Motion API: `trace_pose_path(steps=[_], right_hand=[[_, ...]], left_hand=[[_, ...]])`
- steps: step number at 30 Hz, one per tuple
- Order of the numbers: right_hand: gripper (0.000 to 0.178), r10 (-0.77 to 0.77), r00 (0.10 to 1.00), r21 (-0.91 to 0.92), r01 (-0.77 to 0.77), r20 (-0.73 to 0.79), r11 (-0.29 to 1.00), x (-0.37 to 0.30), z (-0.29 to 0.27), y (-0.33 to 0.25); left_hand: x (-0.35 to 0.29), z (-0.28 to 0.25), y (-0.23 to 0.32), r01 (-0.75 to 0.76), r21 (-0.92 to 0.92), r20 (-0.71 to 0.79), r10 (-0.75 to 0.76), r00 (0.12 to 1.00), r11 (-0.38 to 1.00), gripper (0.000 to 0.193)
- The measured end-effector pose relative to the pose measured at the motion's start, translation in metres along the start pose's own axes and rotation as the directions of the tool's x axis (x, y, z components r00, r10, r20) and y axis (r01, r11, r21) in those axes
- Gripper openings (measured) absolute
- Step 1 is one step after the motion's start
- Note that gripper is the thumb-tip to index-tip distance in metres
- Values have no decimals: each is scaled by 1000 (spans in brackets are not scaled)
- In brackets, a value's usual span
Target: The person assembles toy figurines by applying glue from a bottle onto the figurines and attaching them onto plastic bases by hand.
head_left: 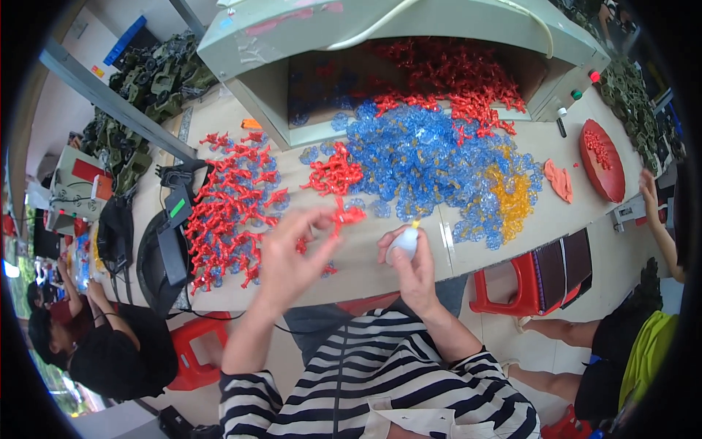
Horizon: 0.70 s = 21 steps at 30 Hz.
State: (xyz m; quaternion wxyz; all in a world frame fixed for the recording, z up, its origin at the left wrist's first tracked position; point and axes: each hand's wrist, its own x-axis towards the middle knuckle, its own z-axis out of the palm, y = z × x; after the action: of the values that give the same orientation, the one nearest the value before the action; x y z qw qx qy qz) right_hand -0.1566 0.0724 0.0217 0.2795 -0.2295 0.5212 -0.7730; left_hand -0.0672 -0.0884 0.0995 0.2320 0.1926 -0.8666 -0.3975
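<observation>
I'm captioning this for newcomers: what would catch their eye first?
Probably the large heap of translucent blue pieces mid-table, before the grey-green housing with red figures piled inside. Next, more red figures spread across the table's left side. Then the hands: the left hand with a red figure at its fingertips, the right hand around a pale bottle.

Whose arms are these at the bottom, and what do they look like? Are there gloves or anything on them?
They're a person's. The left hand and right hand look ungloved, with no ring or watch that I can make out. The left sleeve and right sleeve have dark and white stripes and leave the forearms bare.
</observation>
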Motion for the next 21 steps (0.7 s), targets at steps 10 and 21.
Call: trace_pose_path(steps=[10, 21], right_hand=[[25, 207, 973, -115, -196, 101, 974, -38, -12, -27], [38, 122, 992, -499, -127, -41, 858, -65, -36, -45]], left_hand=[[-106, 75, -6, 304, -866, 160, -356, 921, 397, 31], [-119, 86, -25, 441, -790, 573, -257, 779, -425, 21]])
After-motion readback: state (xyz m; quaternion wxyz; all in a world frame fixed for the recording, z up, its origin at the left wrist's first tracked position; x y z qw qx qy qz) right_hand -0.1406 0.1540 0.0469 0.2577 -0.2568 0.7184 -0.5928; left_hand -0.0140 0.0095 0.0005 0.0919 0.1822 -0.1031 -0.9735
